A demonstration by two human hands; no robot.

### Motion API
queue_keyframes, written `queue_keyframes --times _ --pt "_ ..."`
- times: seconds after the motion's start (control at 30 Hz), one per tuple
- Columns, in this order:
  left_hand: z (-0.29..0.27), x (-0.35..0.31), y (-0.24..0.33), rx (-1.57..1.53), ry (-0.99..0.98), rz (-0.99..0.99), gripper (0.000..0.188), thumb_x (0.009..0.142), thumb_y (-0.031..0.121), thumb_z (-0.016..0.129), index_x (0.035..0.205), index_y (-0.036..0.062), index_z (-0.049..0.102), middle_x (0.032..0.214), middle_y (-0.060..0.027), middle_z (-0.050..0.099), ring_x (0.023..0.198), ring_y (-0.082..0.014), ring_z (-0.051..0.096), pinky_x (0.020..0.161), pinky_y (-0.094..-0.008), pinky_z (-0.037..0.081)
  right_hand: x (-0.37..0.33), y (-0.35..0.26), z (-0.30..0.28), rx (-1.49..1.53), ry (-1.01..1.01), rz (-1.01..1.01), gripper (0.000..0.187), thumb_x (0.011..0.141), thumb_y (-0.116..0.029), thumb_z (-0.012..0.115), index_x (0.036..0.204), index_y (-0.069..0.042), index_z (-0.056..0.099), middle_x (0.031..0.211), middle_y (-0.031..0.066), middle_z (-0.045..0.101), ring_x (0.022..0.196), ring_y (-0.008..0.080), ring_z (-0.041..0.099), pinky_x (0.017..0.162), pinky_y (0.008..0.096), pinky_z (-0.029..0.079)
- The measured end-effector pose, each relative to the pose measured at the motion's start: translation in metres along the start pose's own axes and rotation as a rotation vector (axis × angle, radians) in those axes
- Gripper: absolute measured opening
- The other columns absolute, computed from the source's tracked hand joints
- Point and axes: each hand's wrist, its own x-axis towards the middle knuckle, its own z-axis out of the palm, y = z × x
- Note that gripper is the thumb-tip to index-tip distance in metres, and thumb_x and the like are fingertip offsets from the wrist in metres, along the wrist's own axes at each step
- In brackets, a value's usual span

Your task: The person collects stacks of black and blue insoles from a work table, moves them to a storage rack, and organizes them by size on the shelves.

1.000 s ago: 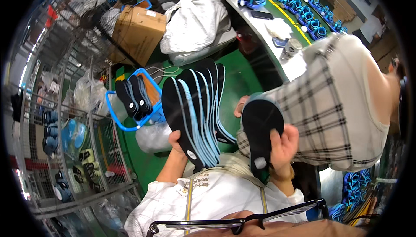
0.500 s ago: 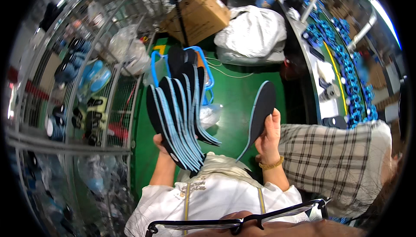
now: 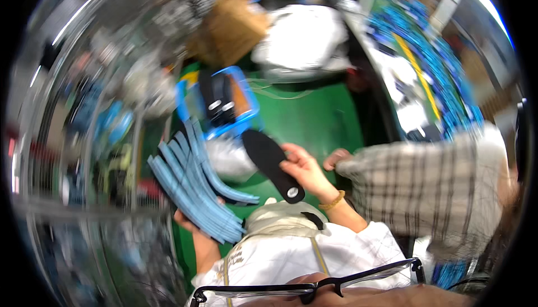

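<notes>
My left hand (image 3: 193, 224) is closed on a fanned stack of shoe insoles (image 3: 193, 186), whose light blue edges show. One curved insole stands a little apart on the stack's right side. Between the thumb and fingers of my right hand (image 3: 305, 167) is a single black insole (image 3: 270, 161) with a small pale round mark near its lower end. Its dark face is turned up and it tilts toward the upper left. Beyond both hands, a blue basket (image 3: 246, 91) holds more black insoles (image 3: 217, 99) with white marks.
A metal rack (image 3: 106, 155) with footwear stands on the left. Ahead are a cardboard box (image 3: 235, 26) and a white wrapped bundle (image 3: 302, 38). Rows of blue items (image 3: 448, 82) line a bench on the right. Beside my right arm is a person in checked cloth (image 3: 414, 189).
My right hand has moved left toward the stack, turning its insole from edge-on to face up. The stack has shifted lower left and tipped, showing more blue. The view has moved and blurred.
</notes>
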Motion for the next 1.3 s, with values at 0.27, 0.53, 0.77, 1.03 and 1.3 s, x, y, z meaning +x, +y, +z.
queue_keyframes --times 0.27,0.53,0.77,1.03,1.3 --pt "0.001 0.092 -0.088 0.197 -0.302 -0.604 0.072 0.068 0.052 0.043 0.119 0.0016 0.033 0.117 -0.0202 0.040 0.088 -0.0348 0.051 0.074 -0.0473 0.044 -0.233 0.048 -0.131 -0.690 0.247 0.469 0.033 0.066 -0.019 0.061 0.093 -0.001 0.055 0.078 0.0115 0.059 0.075 0.0202 0.054 0.069 0.0285 0.043" --pt "0.110 0.087 -0.214 0.290 -0.428 -0.696 0.071 0.069 0.051 0.043 0.119 0.0010 0.033 0.117 -0.0192 0.041 0.091 -0.0331 0.049 0.076 -0.0456 0.043 -0.514 0.110 -0.146 -0.027 1.702 0.150 0.022 0.069 -0.008 0.058 0.090 0.000 0.055 0.081 0.0060 0.057 0.076 0.0138 0.052 0.068 0.0249 0.041" --pt "0.153 0.052 -0.293 0.385 -0.463 -0.691 0.070 0.070 0.050 0.044 0.119 0.0005 0.033 0.117 -0.0183 0.041 0.093 -0.0315 0.048 0.078 -0.0440 0.042 -0.575 0.105 -0.274 0.313 1.766 -0.459 0.040 0.074 -0.002 0.053 0.112 0.001 0.040 0.087 0.0098 0.054 0.071 0.0116 0.053 0.059 0.0223 0.043" --pt "0.156 0.052 -0.315 0.493 -0.451 -0.566 0.069 0.071 0.049 0.045 0.118 -0.0001 0.033 0.117 -0.0172 0.041 0.096 -0.0297 0.047 0.081 -0.0422 0.041 -0.539 0.063 -0.392 0.468 1.610 -0.558 0.040 0.074 -0.004 0.055 0.111 0.000 0.041 0.089 0.0092 0.056 0.068 0.0123 0.056 0.055 0.0232 0.045" --pt "0.088 0.116 -0.312 0.605 -0.451 -0.434 0.068 0.072 0.047 0.045 0.118 -0.0006 0.034 0.117 -0.0162 0.041 0.099 -0.0280 0.045 0.083 -0.0405 0.040 -0.495 0.083 -0.435 0.406 1.604 -0.691 0.029 0.074 -0.011 0.054 0.101 -0.001 0.050 0.085 0.0075 0.056 0.069 0.0108 0.052 0.055 0.0243 0.043"
